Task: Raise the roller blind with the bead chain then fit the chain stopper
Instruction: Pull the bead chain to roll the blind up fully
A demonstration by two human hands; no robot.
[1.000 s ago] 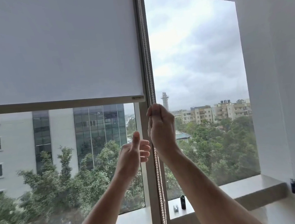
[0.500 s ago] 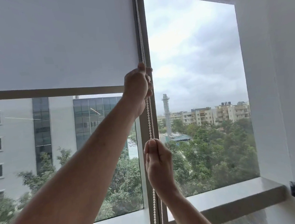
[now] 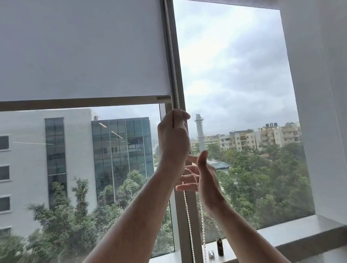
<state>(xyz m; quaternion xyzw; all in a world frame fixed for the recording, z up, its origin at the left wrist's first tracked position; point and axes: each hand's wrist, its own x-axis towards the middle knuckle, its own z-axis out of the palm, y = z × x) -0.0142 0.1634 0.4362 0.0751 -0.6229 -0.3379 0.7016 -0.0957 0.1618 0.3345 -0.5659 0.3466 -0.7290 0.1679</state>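
Since half a second ago the left hand has come down the chain and the right hand has let go. That chain hangs vertical along the mullion, beside the blind. Left fingers are clamped on it; right fingers are spread, a strand seemingly draped across them. Two small items stand on the sill.
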